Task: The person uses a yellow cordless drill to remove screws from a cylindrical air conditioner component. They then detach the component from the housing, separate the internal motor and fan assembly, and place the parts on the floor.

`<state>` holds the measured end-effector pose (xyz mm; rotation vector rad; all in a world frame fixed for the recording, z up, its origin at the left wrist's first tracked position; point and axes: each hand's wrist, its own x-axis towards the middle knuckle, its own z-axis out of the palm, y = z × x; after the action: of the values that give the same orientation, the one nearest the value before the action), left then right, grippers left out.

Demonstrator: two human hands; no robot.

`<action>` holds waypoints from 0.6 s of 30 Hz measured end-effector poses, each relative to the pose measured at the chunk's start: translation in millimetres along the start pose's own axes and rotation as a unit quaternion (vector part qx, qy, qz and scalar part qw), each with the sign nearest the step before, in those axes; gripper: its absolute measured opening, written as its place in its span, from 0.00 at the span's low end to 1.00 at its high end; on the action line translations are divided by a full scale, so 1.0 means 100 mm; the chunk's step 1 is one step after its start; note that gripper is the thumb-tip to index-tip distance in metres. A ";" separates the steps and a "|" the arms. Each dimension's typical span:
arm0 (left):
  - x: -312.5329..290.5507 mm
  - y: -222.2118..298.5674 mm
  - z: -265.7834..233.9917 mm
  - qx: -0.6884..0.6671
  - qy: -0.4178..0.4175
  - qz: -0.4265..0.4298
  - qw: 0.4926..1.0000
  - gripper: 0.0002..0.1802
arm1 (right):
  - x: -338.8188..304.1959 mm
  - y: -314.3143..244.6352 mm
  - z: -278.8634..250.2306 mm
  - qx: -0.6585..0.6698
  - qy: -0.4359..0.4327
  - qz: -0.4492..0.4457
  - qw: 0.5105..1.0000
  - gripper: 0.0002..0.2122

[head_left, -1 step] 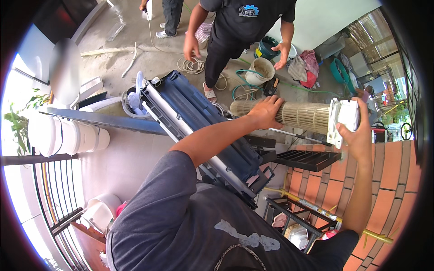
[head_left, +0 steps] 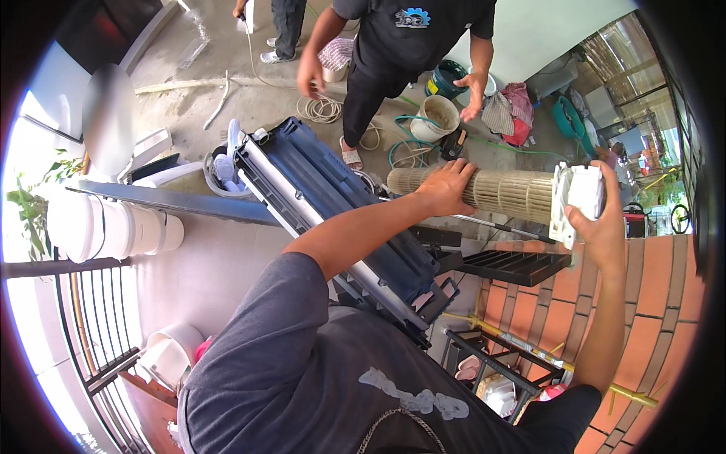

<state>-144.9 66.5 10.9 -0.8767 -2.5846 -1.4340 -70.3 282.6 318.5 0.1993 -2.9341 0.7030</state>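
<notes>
A long, dusty beige cylindrical fan wheel [head_left: 514, 194] with ribbed blades is held out level in front of me, to the right. Wrapped over its middle is my left hand [head_left: 448, 188], fingers closed on the top. At its right end sits a white plastic motor housing [head_left: 582, 198], gripped by my right hand [head_left: 600, 217] with the thumb on the near face and fingers over the far edge. To the left, a dark blue-grey air conditioner casing [head_left: 348, 200] leans diagonally, partly covered by my left forearm.
Facing me stands a person [head_left: 412, 57] with both hands apart. Beyond the fan wheel are a dirty white bucket [head_left: 435, 119], a dark green bucket [head_left: 448, 78] and a coiled hose [head_left: 320, 110]. White buckets [head_left: 113, 227] line the left side; a black metal rack [head_left: 514, 266] is below the wheel.
The facing person's hand on the left has shifted a little left and down. The fan wheel has moved very slightly to the right in my hands.
</notes>
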 end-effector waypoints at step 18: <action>0.38 1.70 -0.91 0.000 -0.038 0.208 0.977 0.52 | -1.32 0.08 -1.63 0.123 0.172 0.081 0.974 0.42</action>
<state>-110.8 80.4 204.3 -1.3953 -2.2582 -1.2971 71.6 377.5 440.5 -0.1303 -2.5489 1.0115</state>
